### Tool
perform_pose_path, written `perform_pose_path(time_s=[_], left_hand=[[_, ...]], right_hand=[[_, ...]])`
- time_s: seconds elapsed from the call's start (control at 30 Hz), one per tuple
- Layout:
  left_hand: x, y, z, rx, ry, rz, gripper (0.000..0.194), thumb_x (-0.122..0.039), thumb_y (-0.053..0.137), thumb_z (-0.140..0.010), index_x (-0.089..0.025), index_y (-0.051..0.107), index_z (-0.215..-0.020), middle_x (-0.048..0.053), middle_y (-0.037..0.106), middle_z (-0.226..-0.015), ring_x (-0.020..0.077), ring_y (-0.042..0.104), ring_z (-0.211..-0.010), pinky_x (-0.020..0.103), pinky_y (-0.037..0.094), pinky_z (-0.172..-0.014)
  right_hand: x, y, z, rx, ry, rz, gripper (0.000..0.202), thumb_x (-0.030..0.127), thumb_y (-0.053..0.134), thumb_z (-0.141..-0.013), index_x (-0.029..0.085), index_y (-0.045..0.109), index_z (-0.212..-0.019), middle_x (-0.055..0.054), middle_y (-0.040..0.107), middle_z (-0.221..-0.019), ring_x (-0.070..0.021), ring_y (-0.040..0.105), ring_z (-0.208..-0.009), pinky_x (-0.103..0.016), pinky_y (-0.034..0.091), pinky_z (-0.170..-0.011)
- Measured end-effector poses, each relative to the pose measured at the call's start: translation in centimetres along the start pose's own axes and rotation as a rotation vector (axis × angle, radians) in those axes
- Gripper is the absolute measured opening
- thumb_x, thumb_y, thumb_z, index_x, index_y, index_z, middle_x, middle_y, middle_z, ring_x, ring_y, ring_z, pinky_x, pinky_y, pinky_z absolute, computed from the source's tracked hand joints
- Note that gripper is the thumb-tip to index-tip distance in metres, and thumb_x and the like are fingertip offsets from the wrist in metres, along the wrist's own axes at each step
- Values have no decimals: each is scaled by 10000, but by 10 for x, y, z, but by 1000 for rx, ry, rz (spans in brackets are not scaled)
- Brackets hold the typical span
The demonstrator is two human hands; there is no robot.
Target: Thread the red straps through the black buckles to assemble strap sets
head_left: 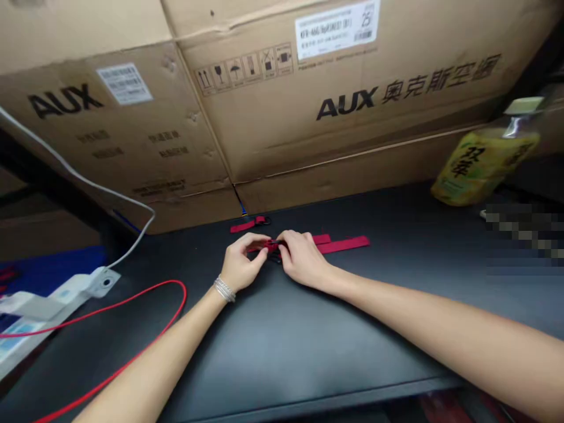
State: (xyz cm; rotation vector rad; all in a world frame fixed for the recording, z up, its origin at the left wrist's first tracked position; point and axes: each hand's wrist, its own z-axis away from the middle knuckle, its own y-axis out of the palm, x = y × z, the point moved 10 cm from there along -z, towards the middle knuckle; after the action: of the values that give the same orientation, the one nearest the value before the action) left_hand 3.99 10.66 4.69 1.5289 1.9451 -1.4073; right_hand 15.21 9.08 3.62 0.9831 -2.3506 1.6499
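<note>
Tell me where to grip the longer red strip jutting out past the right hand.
Pinch the strip by its free right end, I'd judge, coming from the right and slightly above: it is narrow, lies low along the table, and its left part is hidden by the right hand.

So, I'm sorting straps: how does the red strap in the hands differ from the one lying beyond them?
The far strap lies untouched on the black table; the held strap is pinched by the left hand and right hand.
The far strap shows in full view; the held strap is partly covered.
Both are red.
</note>
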Motion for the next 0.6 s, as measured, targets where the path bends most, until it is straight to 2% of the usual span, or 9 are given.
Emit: perform_pose_path(time_s=[0.27, 0.6], left_hand=[[4, 1, 0, 16, -20, -15, 189, -179, 582, -768, -148, 656, -938, 66, 689, -919, 166, 661, -823, 301, 545, -805], [10, 0, 0, -3, -19, -67, 234, -142, 501, -790, -148, 655, -966, 62, 698, -933, 161, 665, -821, 290, 541, -798]], right_hand=[[1, 1, 0, -2, -24, -16, 173, 141, 400, -893, 147, 564, -948, -78, 618, -927, -196, 549, -871, -320, 315, -772], [18, 1, 4, 45, -138, -44, 193, 165, 419, -915, 149, 578, -1024, -88, 623, -982, -193, 544, -927, -330, 309, -823]])
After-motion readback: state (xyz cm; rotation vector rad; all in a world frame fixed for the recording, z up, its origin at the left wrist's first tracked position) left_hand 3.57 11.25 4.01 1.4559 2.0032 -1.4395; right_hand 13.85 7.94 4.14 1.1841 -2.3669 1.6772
